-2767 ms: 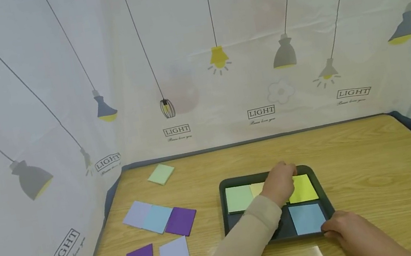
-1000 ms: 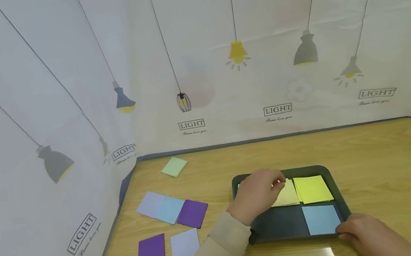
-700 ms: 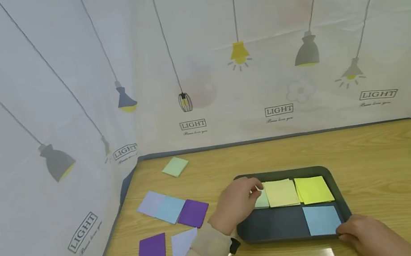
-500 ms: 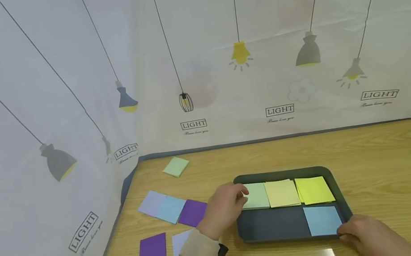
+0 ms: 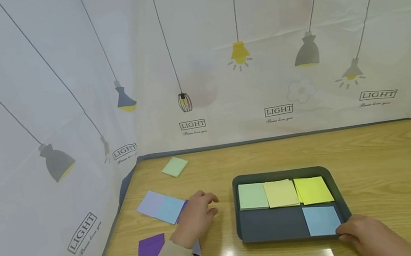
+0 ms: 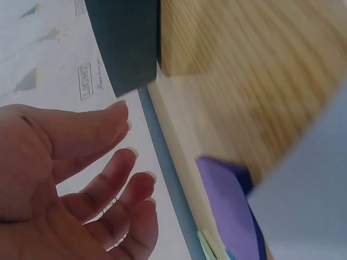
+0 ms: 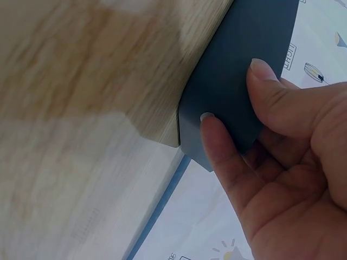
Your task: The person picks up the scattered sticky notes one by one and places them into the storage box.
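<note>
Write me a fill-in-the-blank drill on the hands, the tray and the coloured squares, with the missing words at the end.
1. The hand gripping the dark tray is the person's ____ one.
2. The left hand holds ____.
3. In the tray's far row, the middle stack is pale ____.
4. The lone square in the tray's near row is ____.

Missing words: right; nothing; yellow; blue.

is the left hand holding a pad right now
No, the left hand is empty, with nothing in its grasp as it hovers left of the tray.
</note>
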The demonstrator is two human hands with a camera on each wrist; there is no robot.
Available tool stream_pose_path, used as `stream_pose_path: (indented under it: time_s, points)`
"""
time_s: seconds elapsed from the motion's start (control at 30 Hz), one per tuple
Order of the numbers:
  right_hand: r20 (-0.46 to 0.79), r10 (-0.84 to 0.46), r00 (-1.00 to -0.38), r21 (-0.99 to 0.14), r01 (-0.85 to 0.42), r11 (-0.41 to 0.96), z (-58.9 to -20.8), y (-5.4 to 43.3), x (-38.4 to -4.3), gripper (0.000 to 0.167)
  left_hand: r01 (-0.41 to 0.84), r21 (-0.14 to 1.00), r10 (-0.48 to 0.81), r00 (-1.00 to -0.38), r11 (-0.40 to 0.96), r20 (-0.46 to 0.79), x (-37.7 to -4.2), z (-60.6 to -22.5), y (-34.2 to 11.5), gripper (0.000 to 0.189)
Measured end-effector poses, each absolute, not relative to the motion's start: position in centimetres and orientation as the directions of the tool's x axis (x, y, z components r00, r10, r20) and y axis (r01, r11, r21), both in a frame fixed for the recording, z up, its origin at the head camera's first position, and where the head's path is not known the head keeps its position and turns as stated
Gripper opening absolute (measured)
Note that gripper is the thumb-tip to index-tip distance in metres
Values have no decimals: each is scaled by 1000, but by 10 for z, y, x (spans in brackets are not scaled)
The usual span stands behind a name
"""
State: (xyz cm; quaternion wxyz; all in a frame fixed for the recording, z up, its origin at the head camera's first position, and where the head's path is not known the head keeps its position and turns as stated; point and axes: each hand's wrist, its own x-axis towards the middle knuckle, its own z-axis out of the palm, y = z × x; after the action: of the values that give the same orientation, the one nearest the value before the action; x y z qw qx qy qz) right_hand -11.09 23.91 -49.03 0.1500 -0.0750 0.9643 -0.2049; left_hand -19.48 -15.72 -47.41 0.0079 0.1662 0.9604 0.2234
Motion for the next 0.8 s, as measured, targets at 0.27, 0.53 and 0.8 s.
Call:
stream_pose_path:
  time_s: [0.27,0.53,0.8]
  points:
    - [-264,-206,-942,-422,-79,903,-490,239,-111,11,288,374,301,-953,882,22,-200,-477,-190,31]
    - [-248,-212,-945,-417,-94,904,-490,240,-111,11,235,355,279,-957,905,-77,-209,-477,-199,40]
    - [-234,-213,-949,-411,-102,906,-491,241,-111,11,222,330,284,-946,918,-155,-222,-481,-201,48]
